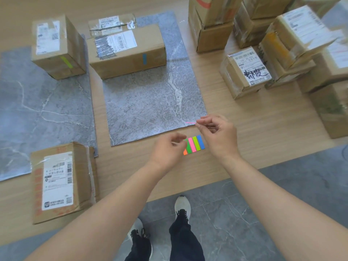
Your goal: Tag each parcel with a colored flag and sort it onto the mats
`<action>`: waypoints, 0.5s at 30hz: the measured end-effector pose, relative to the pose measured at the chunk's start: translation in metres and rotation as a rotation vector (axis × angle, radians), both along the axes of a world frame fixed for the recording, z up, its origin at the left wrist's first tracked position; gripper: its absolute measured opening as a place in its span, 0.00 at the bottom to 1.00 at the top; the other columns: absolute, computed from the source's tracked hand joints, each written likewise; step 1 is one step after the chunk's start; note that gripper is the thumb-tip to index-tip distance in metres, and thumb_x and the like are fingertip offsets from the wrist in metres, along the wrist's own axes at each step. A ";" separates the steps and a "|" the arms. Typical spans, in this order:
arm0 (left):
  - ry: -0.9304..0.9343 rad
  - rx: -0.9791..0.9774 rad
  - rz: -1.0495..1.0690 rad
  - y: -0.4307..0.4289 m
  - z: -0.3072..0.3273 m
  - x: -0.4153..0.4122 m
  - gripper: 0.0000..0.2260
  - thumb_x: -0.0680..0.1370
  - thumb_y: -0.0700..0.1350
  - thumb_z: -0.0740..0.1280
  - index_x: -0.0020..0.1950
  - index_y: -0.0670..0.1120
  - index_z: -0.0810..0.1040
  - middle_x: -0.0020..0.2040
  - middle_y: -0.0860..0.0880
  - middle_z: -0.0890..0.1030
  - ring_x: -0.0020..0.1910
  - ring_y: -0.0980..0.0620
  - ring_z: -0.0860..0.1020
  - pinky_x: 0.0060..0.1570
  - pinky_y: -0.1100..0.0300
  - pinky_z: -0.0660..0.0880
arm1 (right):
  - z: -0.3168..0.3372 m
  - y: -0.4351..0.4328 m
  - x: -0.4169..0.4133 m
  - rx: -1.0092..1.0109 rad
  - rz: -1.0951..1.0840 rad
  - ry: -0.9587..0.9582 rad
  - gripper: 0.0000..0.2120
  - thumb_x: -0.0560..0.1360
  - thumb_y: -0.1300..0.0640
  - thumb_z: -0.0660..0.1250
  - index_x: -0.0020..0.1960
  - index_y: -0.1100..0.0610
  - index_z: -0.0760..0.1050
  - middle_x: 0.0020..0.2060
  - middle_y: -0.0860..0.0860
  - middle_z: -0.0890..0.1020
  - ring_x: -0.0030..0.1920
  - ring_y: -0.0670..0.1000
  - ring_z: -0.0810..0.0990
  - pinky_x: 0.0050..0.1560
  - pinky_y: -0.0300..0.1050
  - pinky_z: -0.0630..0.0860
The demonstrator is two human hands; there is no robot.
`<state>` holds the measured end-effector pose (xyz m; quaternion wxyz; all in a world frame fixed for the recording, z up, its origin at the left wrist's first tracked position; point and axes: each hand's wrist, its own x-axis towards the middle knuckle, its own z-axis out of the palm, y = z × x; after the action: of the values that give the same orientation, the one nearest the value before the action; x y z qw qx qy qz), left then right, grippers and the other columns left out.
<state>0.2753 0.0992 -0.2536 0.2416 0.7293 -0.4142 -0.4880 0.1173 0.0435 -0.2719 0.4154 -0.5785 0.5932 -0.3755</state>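
Note:
My right hand (216, 136) pinches a thin pink flag (190, 122) between thumb and forefinger, held just above the table. Below it lies a pad of colored flags (194, 145) with orange, green, pink, lime and blue strips. My left hand (167, 149) hovers over the pad's left end with fingers loosely curled, holding nothing I can see. A parcel with a lime flag (58, 48) stands on the left grey mat (37, 110). A larger parcel with a blue flag (128, 51) sits on the middle grey mat (150, 102). An untagged parcel (60, 181) lies at the near left.
A stack of several untagged cardboard parcels (246, 72) crowds the right side of the wooden table (254, 129). A small taped parcel (111, 24) rests behind the blue-flagged one. The table's near edge runs just above my shoes, with grey tiled floor below.

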 end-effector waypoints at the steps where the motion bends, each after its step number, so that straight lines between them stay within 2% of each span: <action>1: 0.187 0.074 0.200 -0.004 0.008 0.002 0.07 0.79 0.44 0.71 0.55 0.44 0.84 0.52 0.44 0.83 0.44 0.52 0.81 0.49 0.59 0.81 | 0.003 0.006 0.003 -0.024 0.028 -0.040 0.04 0.73 0.63 0.77 0.46 0.56 0.86 0.49 0.52 0.82 0.48 0.44 0.84 0.49 0.35 0.80; 3: 0.486 0.187 0.432 -0.009 0.024 0.011 0.09 0.78 0.44 0.73 0.52 0.38 0.84 0.48 0.42 0.84 0.43 0.49 0.82 0.46 0.57 0.83 | 0.009 0.018 0.011 -0.053 0.080 -0.072 0.03 0.73 0.63 0.78 0.46 0.58 0.87 0.50 0.52 0.82 0.51 0.47 0.84 0.50 0.40 0.81; 6: 0.668 0.244 0.562 -0.005 0.043 0.028 0.10 0.77 0.43 0.74 0.52 0.37 0.84 0.42 0.44 0.86 0.45 0.49 0.84 0.44 0.58 0.83 | 0.017 0.031 0.025 -0.117 0.125 -0.048 0.04 0.72 0.61 0.79 0.46 0.58 0.87 0.50 0.53 0.81 0.50 0.49 0.84 0.49 0.41 0.82; 12: 0.734 0.212 0.577 0.030 0.063 0.065 0.03 0.75 0.39 0.75 0.46 0.40 0.83 0.38 0.46 0.85 0.41 0.51 0.83 0.45 0.59 0.81 | 0.038 0.065 0.062 -0.227 0.281 -0.064 0.06 0.72 0.63 0.78 0.49 0.60 0.87 0.49 0.54 0.80 0.47 0.47 0.84 0.50 0.36 0.79; 15: 0.653 0.161 0.519 0.054 0.067 0.088 0.02 0.75 0.38 0.74 0.46 0.40 0.83 0.41 0.44 0.83 0.40 0.50 0.81 0.46 0.59 0.82 | 0.048 0.082 0.080 -0.229 0.354 -0.070 0.13 0.72 0.64 0.79 0.55 0.57 0.86 0.50 0.53 0.80 0.48 0.48 0.83 0.49 0.38 0.81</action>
<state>0.3637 0.1529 -0.1864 0.4169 0.6332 -0.0793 -0.6473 0.1971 0.1257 -0.2241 0.4266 -0.7038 0.4209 -0.3815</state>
